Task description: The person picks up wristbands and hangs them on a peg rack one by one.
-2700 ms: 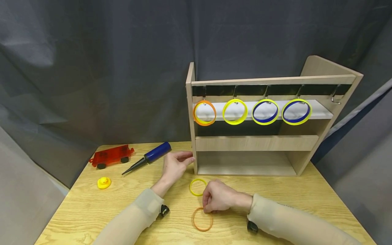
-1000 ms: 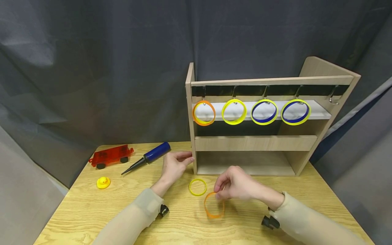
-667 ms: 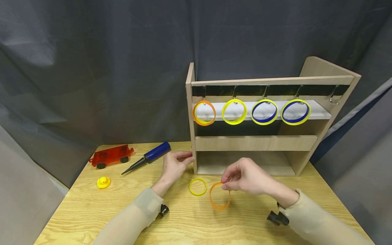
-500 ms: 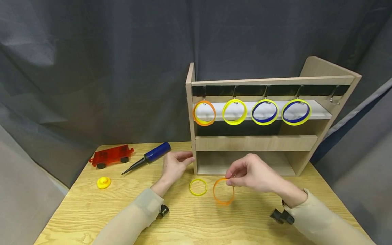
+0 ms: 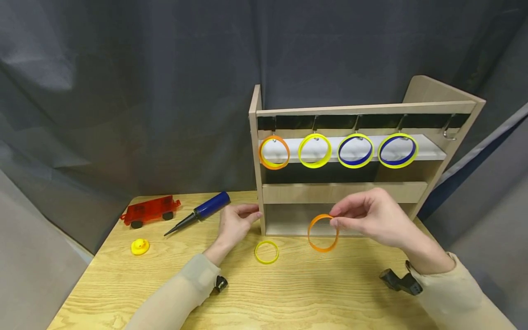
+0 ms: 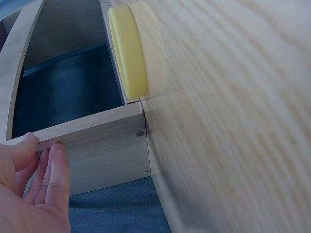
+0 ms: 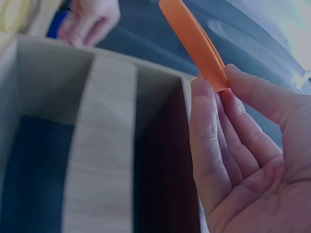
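Observation:
My right hand (image 5: 377, 217) pinches the rim of an orange wristband (image 5: 323, 250) between thumb and fingertips. The band hangs above the table, in front of the wooden shelf's (image 5: 344, 192) lower opening. My left hand (image 5: 237, 223) holds the front edge of the shelf's left side panel, thumb on the edge and fingers on the outer face, as the left wrist view shows at the panel (image 6: 104, 150). A yellow wristband (image 5: 266, 262) lies on the table between the hands. Along the shelf's upper rail hang an orange-and-yellow pair (image 5: 275, 167), a yellow band (image 5: 315, 165) and two yellow-and-blue pairs (image 5: 356, 165).
At the rail's right end is a metal hook (image 5: 448, 134) with no band on it. Left on the table (image 5: 247, 307) are a red toy wagon (image 5: 148, 210), a blue hand pump (image 5: 212, 205) and a yellow rubber duck (image 5: 140, 246). A dark curtain (image 5: 165, 91) stands behind.
My right hand took the orange wristband off the table, raised it and carried it rightward and toward the shelf. The left hand has stayed at the side panel.

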The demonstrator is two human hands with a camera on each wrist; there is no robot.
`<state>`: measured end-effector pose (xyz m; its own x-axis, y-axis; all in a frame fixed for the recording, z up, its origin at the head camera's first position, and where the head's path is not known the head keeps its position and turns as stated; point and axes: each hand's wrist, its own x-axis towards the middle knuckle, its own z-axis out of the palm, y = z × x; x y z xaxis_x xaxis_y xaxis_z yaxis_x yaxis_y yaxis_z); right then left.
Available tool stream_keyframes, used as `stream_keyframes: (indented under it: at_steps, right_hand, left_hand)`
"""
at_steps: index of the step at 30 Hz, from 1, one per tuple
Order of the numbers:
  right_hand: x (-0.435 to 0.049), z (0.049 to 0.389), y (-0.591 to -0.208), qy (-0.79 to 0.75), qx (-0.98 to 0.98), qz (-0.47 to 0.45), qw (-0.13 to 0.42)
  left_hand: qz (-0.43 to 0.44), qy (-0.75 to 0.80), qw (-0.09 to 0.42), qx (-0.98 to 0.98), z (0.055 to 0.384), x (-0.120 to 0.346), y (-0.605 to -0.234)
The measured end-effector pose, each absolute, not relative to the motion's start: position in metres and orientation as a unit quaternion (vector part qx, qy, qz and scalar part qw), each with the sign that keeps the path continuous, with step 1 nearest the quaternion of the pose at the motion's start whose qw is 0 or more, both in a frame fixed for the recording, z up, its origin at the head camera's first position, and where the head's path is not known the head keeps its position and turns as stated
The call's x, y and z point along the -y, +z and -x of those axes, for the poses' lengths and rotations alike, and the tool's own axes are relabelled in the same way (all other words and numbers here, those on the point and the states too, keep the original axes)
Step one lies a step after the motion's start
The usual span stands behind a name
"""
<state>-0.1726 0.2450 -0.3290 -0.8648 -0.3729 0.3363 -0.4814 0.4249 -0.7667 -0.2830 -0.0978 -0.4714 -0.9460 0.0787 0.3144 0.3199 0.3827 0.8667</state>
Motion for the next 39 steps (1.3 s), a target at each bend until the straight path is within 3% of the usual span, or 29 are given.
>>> stream_keyframes:
  at_steps: [14, 19, 28, 31, 39]
  right_hand:
    - [-0.312, 0.155, -0.299, 0.609, 0.762, -0.14, 0.173]
    - [-0.333, 0.151, -0.293, 0.684, 0.681, -0.151, 0.213]
    - [-0.376, 0.172, -0.295, 0.724, 0.581, -0.161, 0.336]
    - [-0.387, 0.179, -0.297, 0.749, 0.538, -0.122, 0.367]
    - [-0.405, 0.195, -0.301, 0.81, 0.453, -0.027, 0.371]
  left_hand:
    - [0.12, -0.539, 0.113, 0.826, 0.283, 0.098, -0.472]
    - [0.119, -0.539, 0.113, 0.826, 0.283, 0.098, -0.471]
    - [0.117, -0.545, 0.11, 0.823, 0.283, 0.098, -0.473]
    - [0.12, -0.547, 0.111, 0.821, 0.283, 0.098, -0.474]
    - [0.117, -0.548, 0.11, 0.821, 0.285, 0.098, -0.473]
